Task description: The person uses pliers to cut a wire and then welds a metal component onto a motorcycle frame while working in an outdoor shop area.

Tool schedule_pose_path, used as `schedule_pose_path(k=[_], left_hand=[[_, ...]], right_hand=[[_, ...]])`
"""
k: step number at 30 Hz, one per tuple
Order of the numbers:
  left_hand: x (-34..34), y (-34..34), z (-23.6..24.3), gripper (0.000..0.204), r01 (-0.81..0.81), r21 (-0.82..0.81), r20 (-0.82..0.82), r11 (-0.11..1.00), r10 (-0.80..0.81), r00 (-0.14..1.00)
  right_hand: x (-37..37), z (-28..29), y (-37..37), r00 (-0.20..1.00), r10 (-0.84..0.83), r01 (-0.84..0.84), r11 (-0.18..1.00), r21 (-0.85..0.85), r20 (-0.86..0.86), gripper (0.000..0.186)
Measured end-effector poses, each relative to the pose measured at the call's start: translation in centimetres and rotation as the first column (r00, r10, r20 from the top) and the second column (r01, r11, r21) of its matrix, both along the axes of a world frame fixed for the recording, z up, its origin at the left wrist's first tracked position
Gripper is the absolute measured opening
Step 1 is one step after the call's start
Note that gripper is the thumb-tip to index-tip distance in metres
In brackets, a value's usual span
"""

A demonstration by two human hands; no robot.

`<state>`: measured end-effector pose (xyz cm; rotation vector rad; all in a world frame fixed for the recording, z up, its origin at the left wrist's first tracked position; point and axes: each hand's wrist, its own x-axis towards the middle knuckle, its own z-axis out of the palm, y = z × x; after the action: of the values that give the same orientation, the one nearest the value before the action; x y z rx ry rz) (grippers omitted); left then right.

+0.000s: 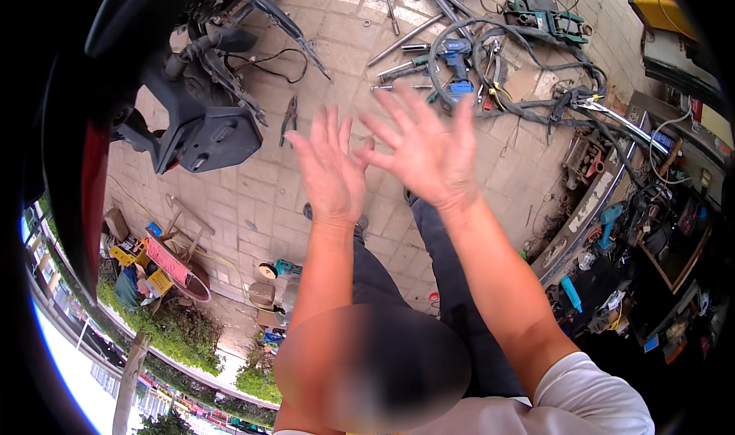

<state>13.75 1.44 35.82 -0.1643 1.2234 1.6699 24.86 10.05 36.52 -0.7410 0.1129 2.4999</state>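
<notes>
Both my hands are raised in the middle of the head view, palms showing and nothing in them. My left hand [331, 167] is open, its fingers pointing up and the thumb out to the side. Beside it my right hand [429, 148] is open with its fingers spread wide, slightly blurred. The two hands are close together; I cannot tell whether they touch. Pliers [289, 119] lie on the paving just past my left hand. Beyond my right hand lies a blue cordless power tool [458, 64] among hand tools and a black hose [528, 37].
A motorbike's dark rear part [210, 136] hangs at the left. A green floor jack [543, 18] stands far right. Along the right runs a cluttered bench [589, 221] with a teal drill [610, 224]. An angle grinder [282, 269] lies near my left forearm. Paving [253, 198] surrounds my feet.
</notes>
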Motion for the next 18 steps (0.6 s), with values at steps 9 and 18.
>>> schedule_pose_path(k=[9,18], left_hand=[[-1.9,-4.9,-8.0,0.081,0.240,-0.240,-0.019,0.941,-0.251,0.968],[-11.7,-10.4,-25.2,0.071,0.357,-0.704,-0.573,0.614,-0.788,0.224]], right_hand=[[2.1,-8.1,-0.7,0.929,0.009,-0.155,0.917,0.368,0.370,0.069],[-5.3,-23.1,-5.1,0.726,-0.242,-0.639,0.110,0.762,0.644,0.044]])
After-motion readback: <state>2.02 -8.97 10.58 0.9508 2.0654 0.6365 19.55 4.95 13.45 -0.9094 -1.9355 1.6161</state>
